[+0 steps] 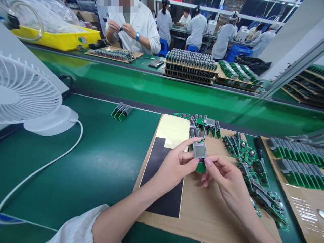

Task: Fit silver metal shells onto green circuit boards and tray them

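Between my two hands is a small green circuit board with a grey display point(200, 151), its screen facing up toward me. My left hand point(177, 162) grips it at the left, thumb at the lower edge and index finger along the top. My right hand point(225, 175) pinches its lower right corner with the thumb; the fingers behind are partly hidden. Below lies a cardboard sheet point(202, 209) carrying a black sheet point(162, 192) with a pale yellow backing point(177, 128). Similar display boards point(210, 123) stand just beyond my hands.
Loose circuit boards point(253, 168) pile up on the right, beside a cardboard tray point(291, 189) with rows of display boards. A white fan point(37, 101) and its cable stand left. Several boards point(121, 111) sit near the green ledge point(141, 84). A co-worker point(134, 27) works opposite.
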The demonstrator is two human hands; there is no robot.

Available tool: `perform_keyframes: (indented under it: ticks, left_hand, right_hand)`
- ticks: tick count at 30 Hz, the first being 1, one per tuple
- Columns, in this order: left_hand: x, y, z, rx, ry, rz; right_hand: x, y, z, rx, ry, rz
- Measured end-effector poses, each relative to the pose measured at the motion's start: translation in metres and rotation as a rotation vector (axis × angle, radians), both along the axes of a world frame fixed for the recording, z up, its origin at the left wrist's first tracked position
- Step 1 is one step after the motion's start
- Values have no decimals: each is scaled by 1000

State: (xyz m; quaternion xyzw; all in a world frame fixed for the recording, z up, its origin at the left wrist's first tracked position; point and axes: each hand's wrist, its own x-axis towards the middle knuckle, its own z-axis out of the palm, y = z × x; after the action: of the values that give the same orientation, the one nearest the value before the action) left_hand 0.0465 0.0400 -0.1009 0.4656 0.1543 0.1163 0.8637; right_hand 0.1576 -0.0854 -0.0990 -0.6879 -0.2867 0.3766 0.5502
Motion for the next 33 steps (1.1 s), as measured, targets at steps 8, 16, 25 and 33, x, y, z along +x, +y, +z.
perform_keyframes:
  ticks: [8, 16, 25, 33]
  left_hand:
    - [0, 4, 1, 3, -25, -73]
    - [-1, 9, 0, -26, -34, -109]
    - [3, 6, -3, -28, 22, -61]
    - [2, 4, -1, -12, 55, -43]
  right_hand:
    - [2, -1, 0, 32, 16, -6]
    - [9, -3, -2, -12, 5, 29]
    - [5, -3, -2, -27, -18, 20]
    - [0, 5, 3, -11, -16, -78]
